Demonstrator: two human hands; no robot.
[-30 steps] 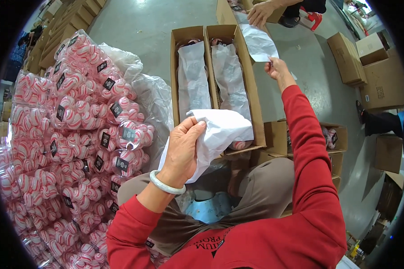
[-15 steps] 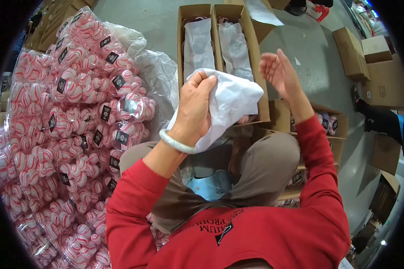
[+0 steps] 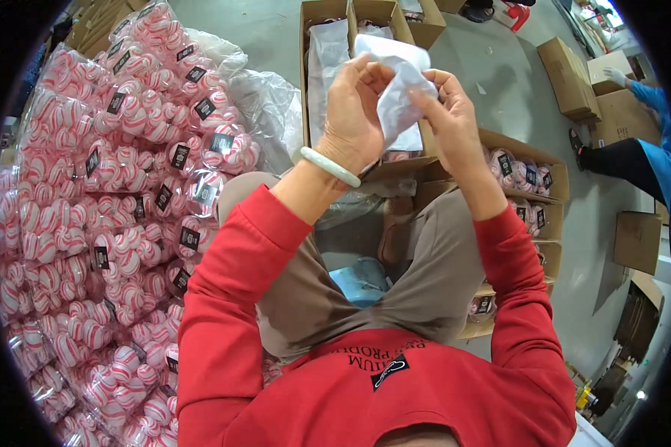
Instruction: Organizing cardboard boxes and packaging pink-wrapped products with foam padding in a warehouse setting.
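Close above our lap, we hold a crumpled sheet of white tissue paper [image 3: 399,89] between both hands. Our left hand [image 3: 354,112] has its grip pinched on the sheet's left edge, and our right hand [image 3: 449,112] pinches the right edge with fingertips. To do this well, we judge that we should pull the edges apart evenly so the thin sheet opens without tearing. Beyond the paper lies a long cardboard box [image 3: 313,74] lined with white paper, and to the left a heap of bagged red-and-white striped balls [image 3: 127,186].
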